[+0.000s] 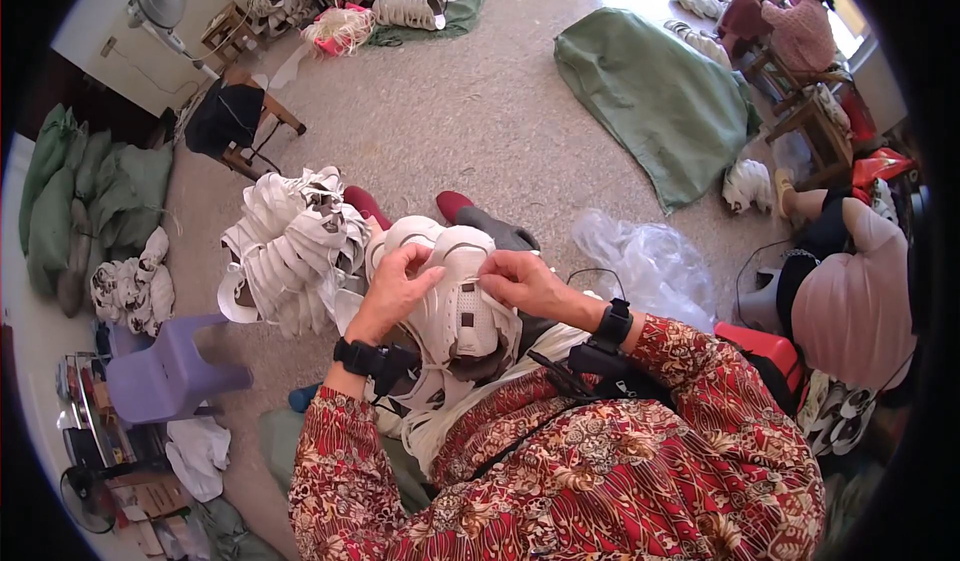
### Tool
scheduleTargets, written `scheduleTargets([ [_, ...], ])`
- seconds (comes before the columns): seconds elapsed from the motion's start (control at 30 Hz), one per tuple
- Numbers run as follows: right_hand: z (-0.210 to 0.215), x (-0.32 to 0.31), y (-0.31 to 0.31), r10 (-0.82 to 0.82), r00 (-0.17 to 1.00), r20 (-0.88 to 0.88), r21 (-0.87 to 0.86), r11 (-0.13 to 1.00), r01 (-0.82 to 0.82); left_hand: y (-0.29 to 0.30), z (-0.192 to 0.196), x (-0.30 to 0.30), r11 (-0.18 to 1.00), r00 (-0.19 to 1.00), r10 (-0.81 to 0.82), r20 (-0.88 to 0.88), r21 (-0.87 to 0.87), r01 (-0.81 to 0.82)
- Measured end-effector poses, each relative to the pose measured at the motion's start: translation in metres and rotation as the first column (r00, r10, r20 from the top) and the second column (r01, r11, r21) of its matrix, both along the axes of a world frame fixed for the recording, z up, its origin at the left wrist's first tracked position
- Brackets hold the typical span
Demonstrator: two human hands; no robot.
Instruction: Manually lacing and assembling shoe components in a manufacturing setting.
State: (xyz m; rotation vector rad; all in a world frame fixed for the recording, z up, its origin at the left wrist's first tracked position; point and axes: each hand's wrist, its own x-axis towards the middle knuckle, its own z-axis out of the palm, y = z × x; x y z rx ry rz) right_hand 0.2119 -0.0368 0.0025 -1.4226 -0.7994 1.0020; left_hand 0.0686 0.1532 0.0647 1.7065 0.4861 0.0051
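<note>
A white shoe upper (462,296) lies across my lap, its rounded toe pointing away from me and its dark lining showing at the near opening. A second white upper (413,231) is just beyond it on the left. At the upper's left side my left hand (400,286) has thumb and fingertips drawn together. My right hand (528,286) pinches at its right edge, fingertips against the white material. Anything thin between either hand's fingers is too small to make out. A bundle of white laces (520,369) hangs over my lap beneath the upper.
Stacked white uppers (295,251) rise left of my knees, near a purple stool (165,371). Clear plastic (650,266) lies on the floor at right, below a green sheet (655,96). A co-worker in pink (850,291) sits close on my right; another person (795,26) sits farther off.
</note>
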Motion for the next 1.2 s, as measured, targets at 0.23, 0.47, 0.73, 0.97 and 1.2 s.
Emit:
scheduleTargets([
  [0.23,-0.013,0.005,0.001,0.046,0.996,0.080,0.035,0.998,-0.049,-0.007,0.013,0.000,0.973,0.998,-0.043,0.038,-0.227,0.050],
  [0.47,-0.015,0.007,-0.001,0.037,0.992,0.117,0.000,0.999,-0.038,-0.027,0.017,0.014,0.881,0.938,-0.330,-0.102,0.323,0.345],
  [0.73,-0.023,0.009,-0.015,0.028,0.977,-0.214,0.008,1.000,-0.027,-0.038,0.003,0.015,0.936,0.979,-0.183,-0.091,0.287,0.201],
  [0.97,-0.022,0.004,-0.018,0.019,0.962,-0.271,-0.001,1.000,-0.020,-0.045,-0.004,0.017,0.967,0.992,-0.108,-0.062,0.223,0.119],
  [1.2,-0.020,0.002,-0.024,-0.022,0.948,-0.319,-0.023,1.000,0.015,-0.047,-0.013,0.017,0.987,0.998,-0.059,-0.029,0.145,0.063],
])
